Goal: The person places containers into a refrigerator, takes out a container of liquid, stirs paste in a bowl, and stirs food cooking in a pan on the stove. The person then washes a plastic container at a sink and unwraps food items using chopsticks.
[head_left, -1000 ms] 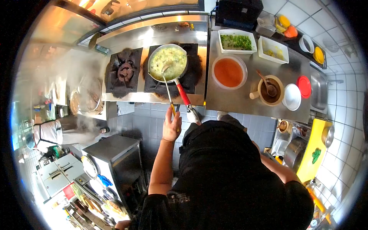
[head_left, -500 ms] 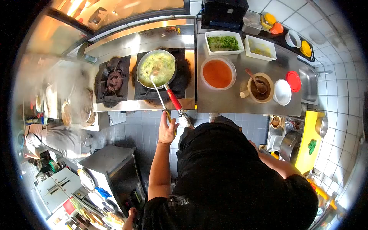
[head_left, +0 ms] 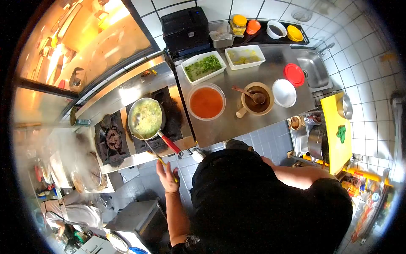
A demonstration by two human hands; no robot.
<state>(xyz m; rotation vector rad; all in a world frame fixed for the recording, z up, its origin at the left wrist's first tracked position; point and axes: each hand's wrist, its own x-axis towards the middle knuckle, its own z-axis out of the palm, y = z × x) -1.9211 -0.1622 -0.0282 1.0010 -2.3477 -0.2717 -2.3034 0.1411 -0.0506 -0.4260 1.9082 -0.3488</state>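
My left hand [head_left: 168,177] is closed around the yellow handle end of a long metal ladle [head_left: 149,146]. The ladle's head is sunk out of sight in a pan [head_left: 162,115] of pale yellow-green soup with bits in it. The pan sits on the right-hand burner, and its red handle [head_left: 170,144] points toward my body, untouched by either hand. My right forearm [head_left: 298,176] bends in at my waist; the fingers of that hand are hidden by my black shirt.
A bare burner [head_left: 113,139] lies left of the pan. On the steel counter [head_left: 220,133] stand a tub of orange-red liquid [head_left: 207,103], chopped greens [head_left: 205,67], a brown pot [head_left: 270,97] with a wooden ladle, a white bowl [head_left: 284,93] and a red lid [head_left: 294,75]. A person [head_left: 80,213] bends at far left.
The whole view has turned, with stove and counter now slanted. The ladle's head, visible in the soup before, is now under the surface. My left hand still grips its handle.
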